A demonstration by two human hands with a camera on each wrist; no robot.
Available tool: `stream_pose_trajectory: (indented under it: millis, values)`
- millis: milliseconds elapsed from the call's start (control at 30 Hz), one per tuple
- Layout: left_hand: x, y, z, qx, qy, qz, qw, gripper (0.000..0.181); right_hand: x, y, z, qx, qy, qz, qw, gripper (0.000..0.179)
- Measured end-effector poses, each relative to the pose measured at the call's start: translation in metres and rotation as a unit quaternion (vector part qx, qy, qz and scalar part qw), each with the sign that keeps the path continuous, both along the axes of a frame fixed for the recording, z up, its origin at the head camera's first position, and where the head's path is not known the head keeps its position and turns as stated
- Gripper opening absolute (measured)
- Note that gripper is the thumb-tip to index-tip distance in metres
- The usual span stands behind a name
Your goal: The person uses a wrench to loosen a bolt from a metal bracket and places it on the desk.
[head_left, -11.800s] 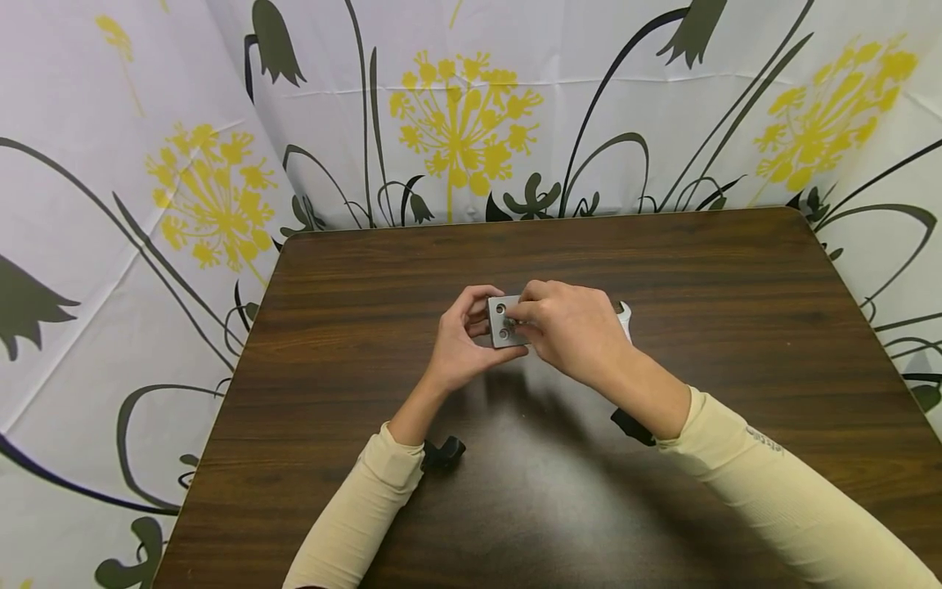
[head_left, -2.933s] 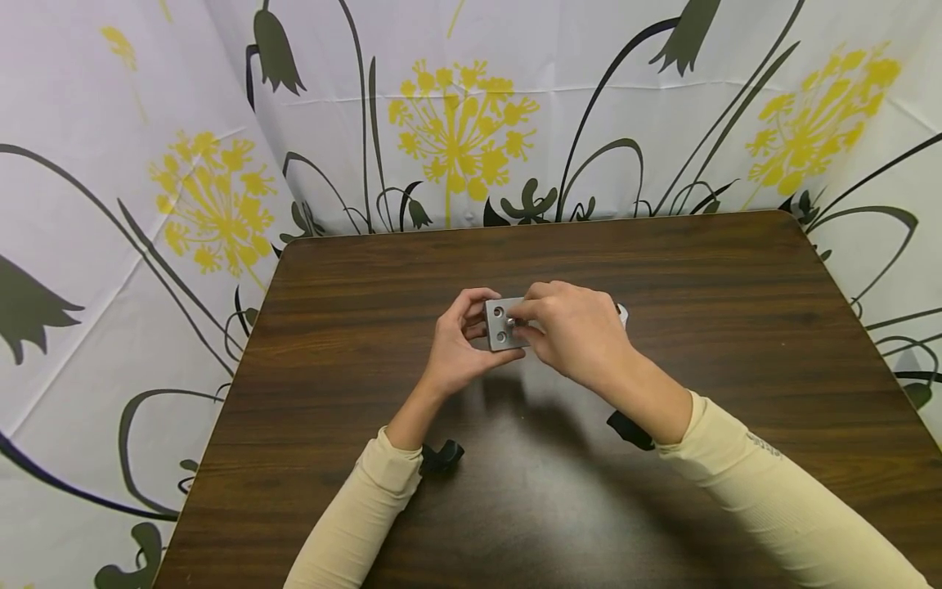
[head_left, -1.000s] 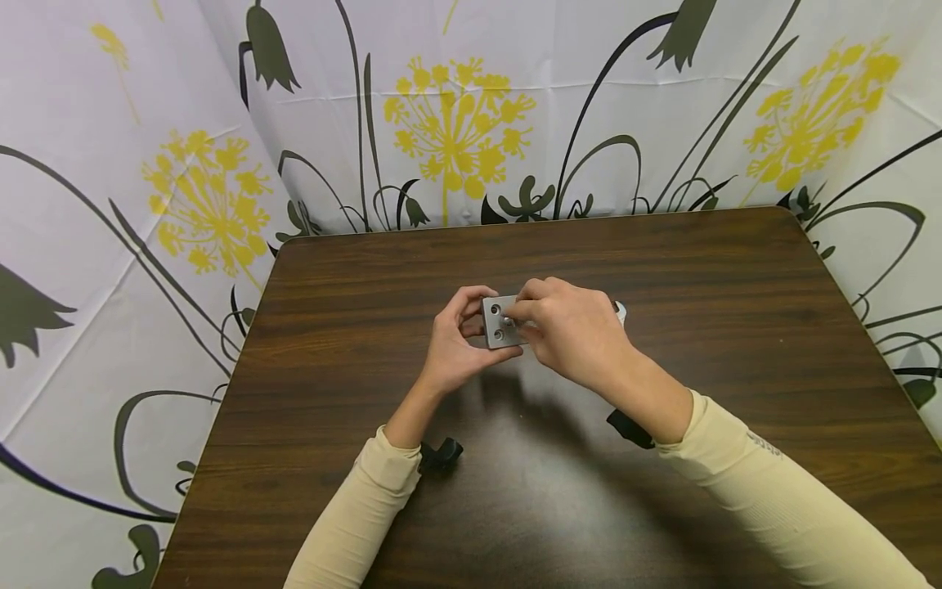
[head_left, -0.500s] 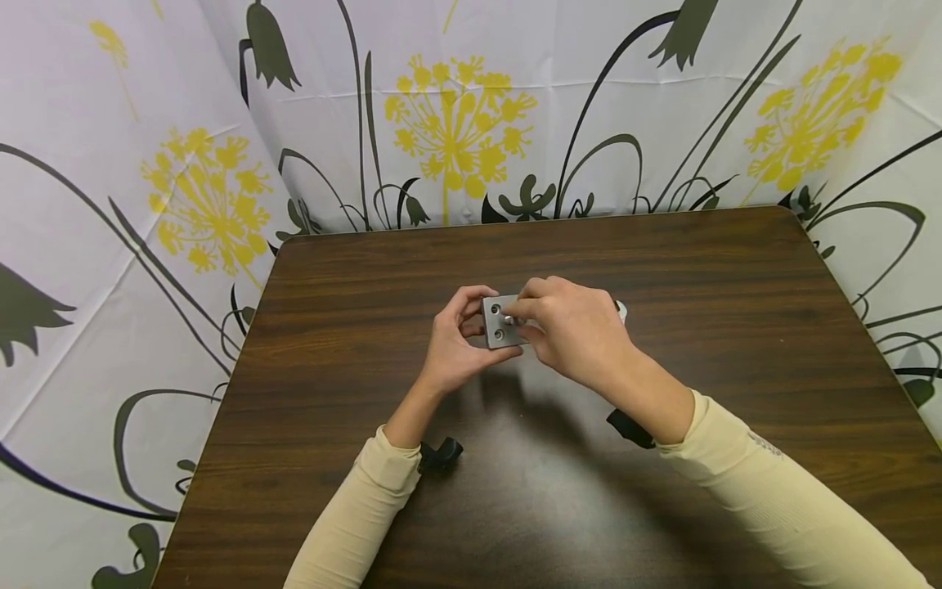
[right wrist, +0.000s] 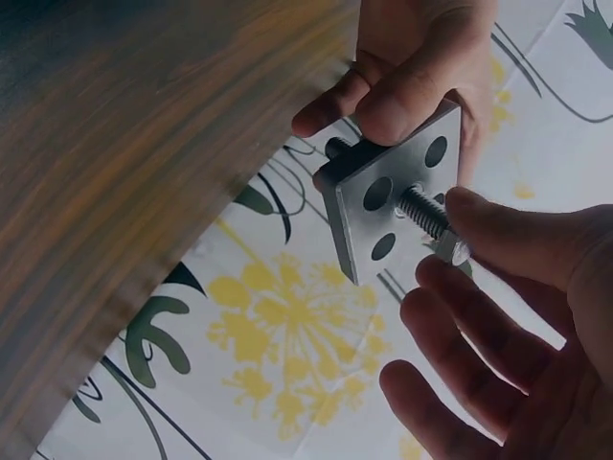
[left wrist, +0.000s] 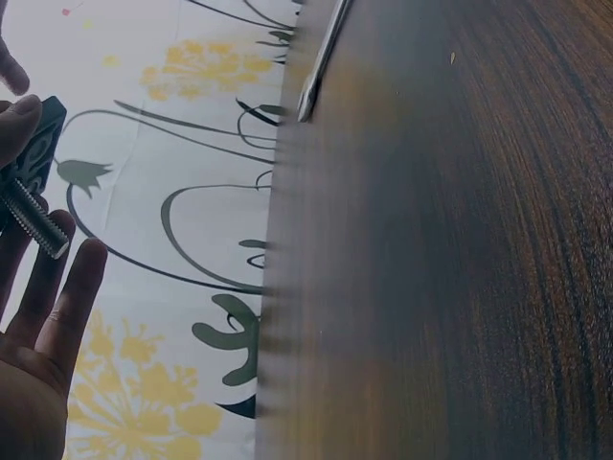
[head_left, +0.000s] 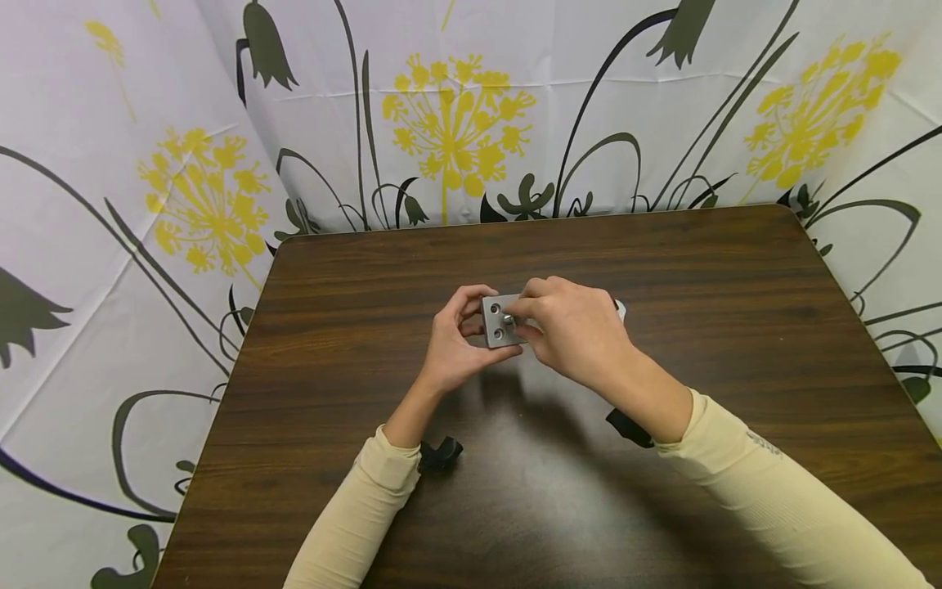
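Above the brown wood-grain table, your left hand grips a grey metal plate by its edges; your right hand pinches the head of a threaded bolt set in the plate's middle; a slim metal tool lies on the table.

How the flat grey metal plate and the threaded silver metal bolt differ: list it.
Shape: the plate is broad and flat with round holes; the bolt is a slim rod.
Surface: the plate's face looks smooth, while the bolt carries ridged thread.
Hold: the left hand grips the plate at its edges; the right hand pinches the bolt's end.
Shared: both look like grey metal and are held above the brown table.
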State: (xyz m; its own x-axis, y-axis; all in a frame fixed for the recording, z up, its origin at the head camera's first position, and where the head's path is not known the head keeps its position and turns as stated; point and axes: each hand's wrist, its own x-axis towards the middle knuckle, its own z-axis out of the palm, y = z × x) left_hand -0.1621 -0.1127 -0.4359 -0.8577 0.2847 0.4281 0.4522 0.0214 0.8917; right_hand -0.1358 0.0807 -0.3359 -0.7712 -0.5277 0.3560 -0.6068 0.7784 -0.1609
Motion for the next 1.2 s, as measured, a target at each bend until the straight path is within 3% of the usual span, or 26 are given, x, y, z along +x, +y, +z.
stream_pose_trajectory:
  millis: [67,267,367,500,733,867,1000,1200]
  values:
    - [0.001,0.0,0.003,0.0,0.002,-0.001,1.0,0.075,0.0,0.0,0.0,0.002,0.004,-0.001,1.0,0.028]
    - [0.012,0.003,0.025,0.002,-0.005,-0.003,1.0,0.071,0.0,-0.002,0.0,-0.001,0.007,-0.021,0.9998,0.022]
    - [0.012,0.004,0.026,0.001,-0.005,-0.001,1.0,0.071,0.001,-0.001,0.0,0.0,0.007,-0.007,0.9999,0.016]
    - [0.012,0.004,0.025,-0.001,-0.002,-0.001,1.0,0.07,0.002,-0.001,0.0,-0.002,0.013,0.009,0.9999,0.025]
    - [0.012,0.004,0.025,0.001,-0.007,-0.004,1.0,0.071,0.002,-0.002,0.0,-0.007,0.022,-0.031,0.9993,0.023]
    - [0.012,0.004,0.025,0.0,-0.007,-0.002,1.0,0.071,0.003,-0.001,-0.001,-0.006,0.016,-0.014,0.9998,0.015]
    - [0.012,0.004,0.025,0.001,-0.002,0.0,1.0,0.07,0.003,0.0,-0.001,-0.002,0.024,0.008,0.9997,0.023]
    - [0.011,0.005,0.025,0.004,0.0,-0.003,1.0,0.07,0.002,-0.001,-0.001,-0.004,0.029,-0.01,0.9995,0.022]
